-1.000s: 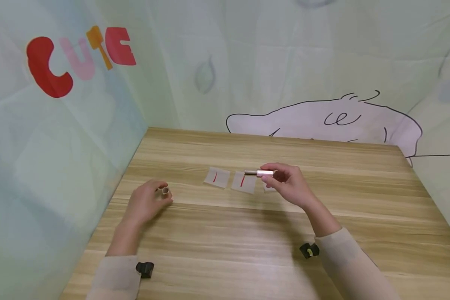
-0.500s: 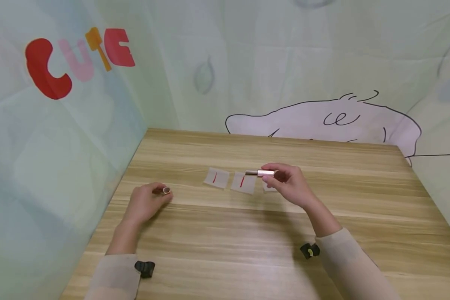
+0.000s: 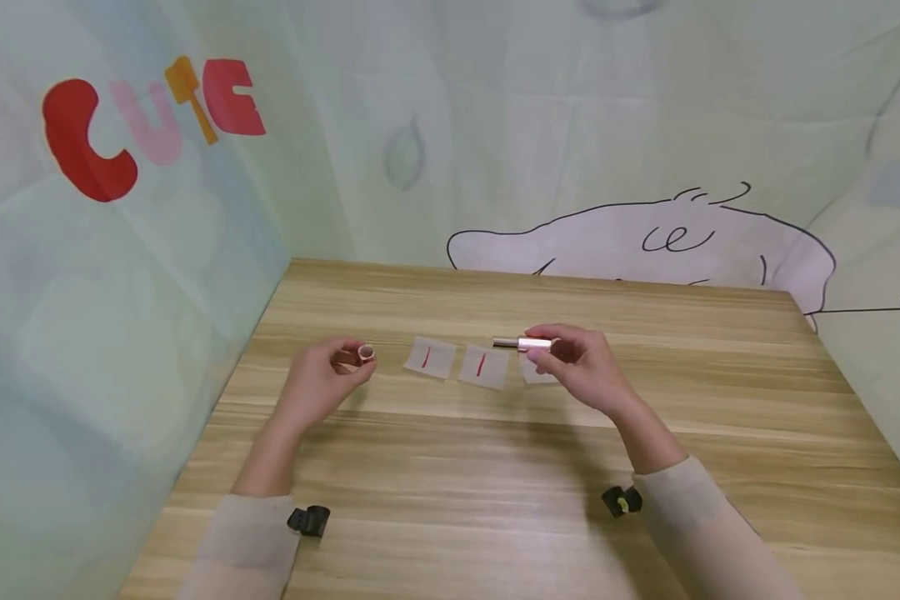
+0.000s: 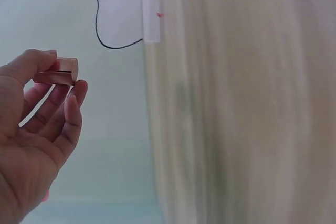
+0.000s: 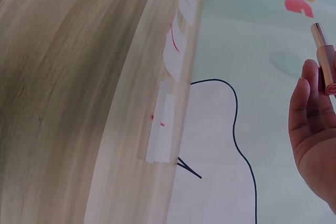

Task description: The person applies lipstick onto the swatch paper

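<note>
In the head view my left hand [image 3: 321, 382] pinches a hollow, rose-gold lipstick cap [image 3: 366, 353] between thumb and fingers, its round mouth facing up toward the camera. The left wrist view shows the cap [image 4: 63, 72] from the side. My right hand [image 3: 583, 367] holds a rose-gold lipstick [image 3: 534, 344] level above the papers, its narrower metal barrel pointing left toward the cap. No red stick shows at the barrel's end. Below lie a left paper square [image 3: 429, 358] and a middle one [image 3: 483, 367], each with a red stroke. A third square [image 3: 537, 373] is partly covered by my right hand.
A wood-grain table [image 3: 450, 475] carries everything, bounded by a printed cloth backdrop [image 3: 390, 117] at the back and left. The backdrop has the letters CUTE and a cartoon drawing. Black wrist devices [image 3: 311, 521] sit at both sleeves.
My left hand has lifted and moved right and away from me with the cap, nearer the papers. My right hand and the lipstick stay almost where they were.
</note>
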Demonstrator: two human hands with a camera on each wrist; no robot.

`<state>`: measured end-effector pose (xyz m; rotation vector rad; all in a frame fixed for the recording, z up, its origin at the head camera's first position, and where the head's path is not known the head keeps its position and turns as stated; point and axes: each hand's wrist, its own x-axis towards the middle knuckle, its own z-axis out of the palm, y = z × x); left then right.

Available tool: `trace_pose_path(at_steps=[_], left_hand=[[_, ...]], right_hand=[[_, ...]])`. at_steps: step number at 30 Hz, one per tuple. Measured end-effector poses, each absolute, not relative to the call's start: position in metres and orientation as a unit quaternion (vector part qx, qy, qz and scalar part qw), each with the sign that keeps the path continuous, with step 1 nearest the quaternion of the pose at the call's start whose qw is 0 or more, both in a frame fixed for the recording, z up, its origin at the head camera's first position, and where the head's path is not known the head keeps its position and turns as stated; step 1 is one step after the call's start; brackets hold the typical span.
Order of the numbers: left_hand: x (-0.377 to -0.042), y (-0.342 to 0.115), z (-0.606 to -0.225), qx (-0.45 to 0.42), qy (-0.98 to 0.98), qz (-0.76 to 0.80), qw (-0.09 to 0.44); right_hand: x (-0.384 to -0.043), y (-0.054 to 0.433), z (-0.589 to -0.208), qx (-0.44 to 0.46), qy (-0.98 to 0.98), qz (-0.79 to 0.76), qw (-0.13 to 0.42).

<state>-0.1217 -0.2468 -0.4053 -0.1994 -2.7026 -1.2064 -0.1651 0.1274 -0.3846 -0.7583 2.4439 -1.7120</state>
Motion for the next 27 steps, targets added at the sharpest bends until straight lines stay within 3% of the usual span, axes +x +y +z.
trace_pose_path(at_steps=[9, 27], left_hand=[[-0.131, -0.227, -0.381, -0.124, -0.904, -0.395, 0.107], [-0.148, -0.188, -0.35, -0.203, -0.886, -0.41, 0.076]], right_hand=[[-0.167, 0.13, -0.377, -0.262, 0.785, -0.562, 0.017], [-0.169, 0.133, -0.366, -0.26, 0.787, -0.559, 0.009]])
